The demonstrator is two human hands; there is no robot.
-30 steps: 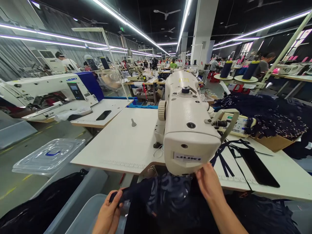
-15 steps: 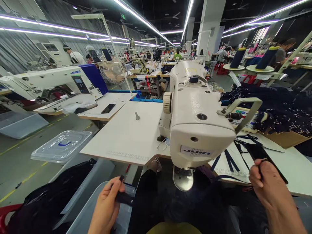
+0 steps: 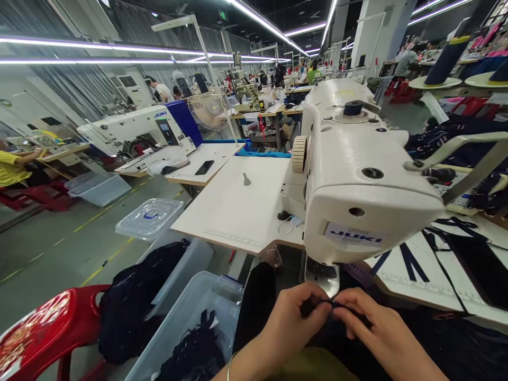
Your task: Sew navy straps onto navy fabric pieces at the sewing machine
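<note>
My left hand (image 3: 296, 317) and my right hand (image 3: 371, 324) meet in front of the sewing machine head. Both are closed in a pinch on a narrow dark strap (image 3: 332, 303), mostly hidden by the fingers. Just beyond the fingertips is the machine's shiny metal guard (image 3: 323, 278), below the white JUKI sewing machine (image 3: 373, 185). Navy strips (image 3: 413, 263) lie on the white table (image 3: 397, 288) to the right, beside a flat black rectangular item (image 3: 474, 264).
At lower left, a clear plastic bin (image 3: 222, 288) holds dark strap pieces (image 3: 194, 346). Farther left are a dark fabric heap (image 3: 135, 301) and a red stool (image 3: 51, 323). A grey teardrop-shaped piece (image 3: 246, 180) and a phone (image 3: 204, 168) lie on the left worktops.
My hands have come together from far apart: the left moved right from above the bin, the right moved left from the table's edge. The view has turned left.
</note>
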